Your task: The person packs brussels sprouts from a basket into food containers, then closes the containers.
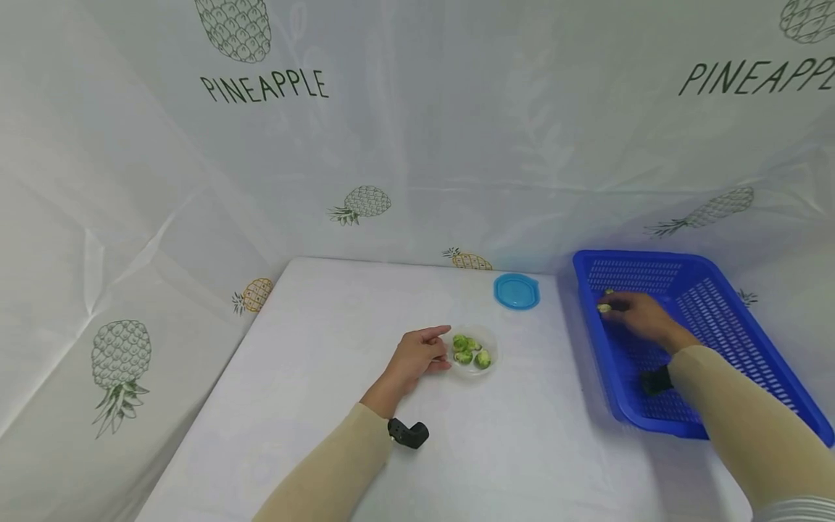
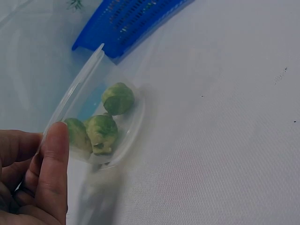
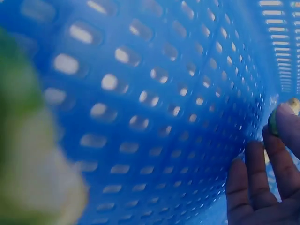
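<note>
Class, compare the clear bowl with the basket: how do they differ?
The bowl is clear and round; the basket is blue and roughly rectangular. The bowl is much smaller than the basket. The bowl's wall is solid; the basket's is slotted. Both are open-topped.

On your 1 table you have 1 clear bowl with at least 4 Brussels sprouts inside, 1 blue lid at the far side, and 1 blue basket on the right, where 2 more sprouts show.
</note>
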Motion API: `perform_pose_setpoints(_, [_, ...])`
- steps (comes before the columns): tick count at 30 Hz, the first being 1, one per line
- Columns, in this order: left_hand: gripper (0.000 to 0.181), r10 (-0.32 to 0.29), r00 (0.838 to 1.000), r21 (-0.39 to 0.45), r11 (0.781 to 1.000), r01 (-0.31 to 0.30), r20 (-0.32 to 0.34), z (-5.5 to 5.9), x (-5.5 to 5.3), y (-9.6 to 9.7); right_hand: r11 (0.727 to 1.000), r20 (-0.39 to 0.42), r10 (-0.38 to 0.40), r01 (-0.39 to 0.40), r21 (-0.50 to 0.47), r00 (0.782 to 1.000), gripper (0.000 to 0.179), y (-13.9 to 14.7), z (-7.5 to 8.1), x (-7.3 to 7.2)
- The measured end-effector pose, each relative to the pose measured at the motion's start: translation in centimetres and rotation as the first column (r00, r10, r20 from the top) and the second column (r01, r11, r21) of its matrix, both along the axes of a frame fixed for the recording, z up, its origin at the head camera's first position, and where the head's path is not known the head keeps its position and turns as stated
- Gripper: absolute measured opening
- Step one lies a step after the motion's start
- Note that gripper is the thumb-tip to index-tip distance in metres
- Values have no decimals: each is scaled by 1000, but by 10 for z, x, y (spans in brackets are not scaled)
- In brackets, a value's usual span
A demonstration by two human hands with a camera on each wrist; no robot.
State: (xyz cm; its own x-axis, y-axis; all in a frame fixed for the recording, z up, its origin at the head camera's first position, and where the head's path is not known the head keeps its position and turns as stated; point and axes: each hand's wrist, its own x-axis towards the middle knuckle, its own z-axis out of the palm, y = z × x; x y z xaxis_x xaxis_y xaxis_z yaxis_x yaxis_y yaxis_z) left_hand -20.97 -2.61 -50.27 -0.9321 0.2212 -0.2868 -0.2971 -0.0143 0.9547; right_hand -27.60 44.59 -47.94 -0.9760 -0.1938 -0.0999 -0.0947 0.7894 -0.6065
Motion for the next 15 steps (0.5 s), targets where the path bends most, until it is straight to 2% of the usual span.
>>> perform_pose_setpoints(10, [44,-7,1000,11,1000,7,4,2,-1,0,996,43,-84,85,-15,996,50,4,7,6])
perform_pose_setpoints(15, [45,-6,1000,14,1000,6,0,1,0,0,995,54,-96,98,-33,994,52,6,12,11])
